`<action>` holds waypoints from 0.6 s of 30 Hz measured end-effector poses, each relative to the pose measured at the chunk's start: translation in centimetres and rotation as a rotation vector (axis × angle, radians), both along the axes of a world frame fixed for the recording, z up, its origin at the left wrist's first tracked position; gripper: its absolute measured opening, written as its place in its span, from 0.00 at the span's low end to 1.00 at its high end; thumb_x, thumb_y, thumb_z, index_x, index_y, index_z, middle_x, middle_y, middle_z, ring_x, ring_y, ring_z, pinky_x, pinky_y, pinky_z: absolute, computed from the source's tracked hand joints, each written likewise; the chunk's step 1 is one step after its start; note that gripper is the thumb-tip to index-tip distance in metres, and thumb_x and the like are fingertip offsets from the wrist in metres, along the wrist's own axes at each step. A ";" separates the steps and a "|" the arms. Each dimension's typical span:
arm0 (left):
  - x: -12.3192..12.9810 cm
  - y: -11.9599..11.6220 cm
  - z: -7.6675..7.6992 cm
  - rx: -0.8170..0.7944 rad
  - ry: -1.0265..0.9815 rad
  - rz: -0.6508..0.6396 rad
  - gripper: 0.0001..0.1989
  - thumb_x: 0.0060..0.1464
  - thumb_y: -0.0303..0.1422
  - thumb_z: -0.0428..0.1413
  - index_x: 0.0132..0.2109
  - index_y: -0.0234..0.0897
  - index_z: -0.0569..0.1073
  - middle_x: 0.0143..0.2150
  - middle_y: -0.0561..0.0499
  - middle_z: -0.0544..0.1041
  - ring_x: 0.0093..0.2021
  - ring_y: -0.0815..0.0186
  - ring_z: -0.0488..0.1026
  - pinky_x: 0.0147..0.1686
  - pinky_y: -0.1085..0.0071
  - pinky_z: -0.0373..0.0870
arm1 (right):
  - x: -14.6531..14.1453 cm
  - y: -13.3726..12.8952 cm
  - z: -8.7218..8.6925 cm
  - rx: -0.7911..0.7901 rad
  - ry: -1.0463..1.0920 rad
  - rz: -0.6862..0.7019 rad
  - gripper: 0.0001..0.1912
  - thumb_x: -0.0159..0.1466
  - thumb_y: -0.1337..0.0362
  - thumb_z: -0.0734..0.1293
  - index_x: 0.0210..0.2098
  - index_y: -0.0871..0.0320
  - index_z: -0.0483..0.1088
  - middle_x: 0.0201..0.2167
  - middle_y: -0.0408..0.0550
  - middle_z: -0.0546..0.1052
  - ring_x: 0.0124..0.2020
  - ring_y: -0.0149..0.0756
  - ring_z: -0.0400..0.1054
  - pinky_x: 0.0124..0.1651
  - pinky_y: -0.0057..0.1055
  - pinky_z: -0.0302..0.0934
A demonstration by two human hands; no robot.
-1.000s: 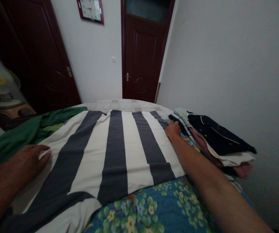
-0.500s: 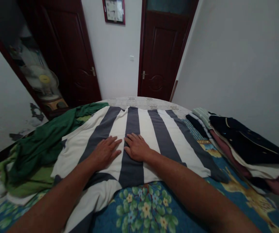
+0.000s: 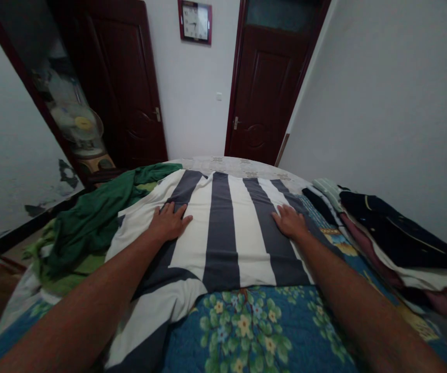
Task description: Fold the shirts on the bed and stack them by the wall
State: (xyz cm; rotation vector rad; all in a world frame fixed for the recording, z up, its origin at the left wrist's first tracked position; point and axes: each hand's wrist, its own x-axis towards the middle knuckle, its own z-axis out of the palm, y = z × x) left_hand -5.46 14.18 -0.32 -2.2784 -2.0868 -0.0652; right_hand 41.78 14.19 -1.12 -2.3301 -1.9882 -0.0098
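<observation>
A flowered quilt [image 3: 242, 329] faces two doors [image 3: 272, 83]. On it lies the striped shirt [image 3: 221, 228]; left hand [image 3: 169, 221] and right hand [image 3: 290, 220] rest there, fingers spread. Green clothes [image 3: 95, 217] crowd its left edge; quilt shows before the folded pile [image 3: 396, 230].

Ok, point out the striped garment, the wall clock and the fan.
Striped garment [image 3: 222, 228]: head view, on the dark stripe near its middle.
Wall clock [image 3: 195, 22]: head view, on the middle of its dial.
Fan [image 3: 83, 123]: head view, on its yellow hub.

Left hand [image 3: 166, 224]: fingers [image 3: 180, 211] spread on striped garment [image 3: 222, 233] | right hand [image 3: 292, 224]: likewise | green cloth [image 3: 91, 228], left | clothes stack [image 3: 386, 223], right | floral quilt [image 3: 246, 329] beneath
</observation>
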 end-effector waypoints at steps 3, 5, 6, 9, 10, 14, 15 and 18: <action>-0.9 1.6 0.1 0.023 -0.011 0.051 0.40 0.72 0.58 0.39 0.81 0.43 0.59 0.81 0.31 0.58 0.81 0.38 0.52 0.75 0.38 0.45 | 3.7 -0.7 -1.1 0.030 -0.021 -0.116 0.38 0.79 0.44 0.47 0.79 0.57 0.58 0.81 0.58 0.55 0.80 0.55 0.48 0.78 0.62 0.44; -1.4 2.8 0.2 0.039 -0.024 0.103 0.42 0.72 0.59 0.38 0.80 0.39 0.60 0.81 0.29 0.57 0.81 0.38 0.52 0.75 0.40 0.46 | 5.1 -1.2 -1.7 0.049 -0.024 -0.162 0.39 0.78 0.44 0.47 0.78 0.59 0.59 0.80 0.60 0.56 0.80 0.56 0.48 0.78 0.61 0.44; -1.5 3.4 0.2 0.043 -0.030 0.137 0.43 0.71 0.59 0.38 0.80 0.36 0.60 0.81 0.27 0.57 0.81 0.37 0.52 0.75 0.40 0.48 | 5.4 -1.3 -1.9 0.057 -0.024 -0.176 0.40 0.78 0.43 0.47 0.78 0.60 0.59 0.80 0.61 0.56 0.80 0.57 0.49 0.78 0.61 0.45; -1.4 4.9 0.7 0.051 -0.044 0.236 0.45 0.71 0.58 0.40 0.79 0.28 0.61 0.79 0.21 0.58 0.79 0.33 0.55 0.73 0.40 0.51 | 5.6 -1.6 -2.1 0.073 -0.019 -0.190 0.40 0.77 0.43 0.47 0.78 0.60 0.59 0.79 0.61 0.58 0.79 0.58 0.50 0.77 0.62 0.46; -1.2 5.2 1.0 0.070 -0.050 0.260 0.44 0.71 0.57 0.42 0.77 0.25 0.63 0.77 0.19 0.60 0.77 0.32 0.58 0.72 0.40 0.53 | 5.6 -1.6 -2.1 0.076 -0.018 -0.192 0.40 0.77 0.43 0.46 0.78 0.60 0.59 0.79 0.61 0.58 0.79 0.58 0.50 0.77 0.62 0.46; -0.3 5.9 2.8 0.201 -0.075 0.247 0.32 0.71 0.46 0.46 0.67 0.25 0.74 0.67 0.22 0.73 0.68 0.35 0.69 0.65 0.43 0.62 | 5.7 -1.3 -2.4 0.083 -0.015 -0.201 0.41 0.77 0.43 0.46 0.78 0.59 0.60 0.80 0.61 0.58 0.80 0.57 0.50 0.78 0.61 0.45; -0.4 6.0 3.2 0.257 -0.073 0.225 0.29 0.71 0.42 0.47 0.66 0.27 0.75 0.66 0.24 0.74 0.67 0.37 0.69 0.64 0.44 0.62 | 5.8 -1.2 -2.5 0.085 -0.017 -0.201 0.41 0.77 0.42 0.46 0.78 0.59 0.60 0.79 0.61 0.58 0.80 0.57 0.50 0.78 0.61 0.45; -1.9 6.5 4.3 0.378 -0.050 0.243 0.26 0.70 0.38 0.49 0.65 0.27 0.75 0.65 0.25 0.75 0.67 0.38 0.68 0.63 0.44 0.62 | 6.2 -1.0 -2.9 0.086 -0.027 -0.201 0.42 0.76 0.42 0.46 0.78 0.59 0.60 0.79 0.60 0.58 0.79 0.57 0.50 0.78 0.59 0.45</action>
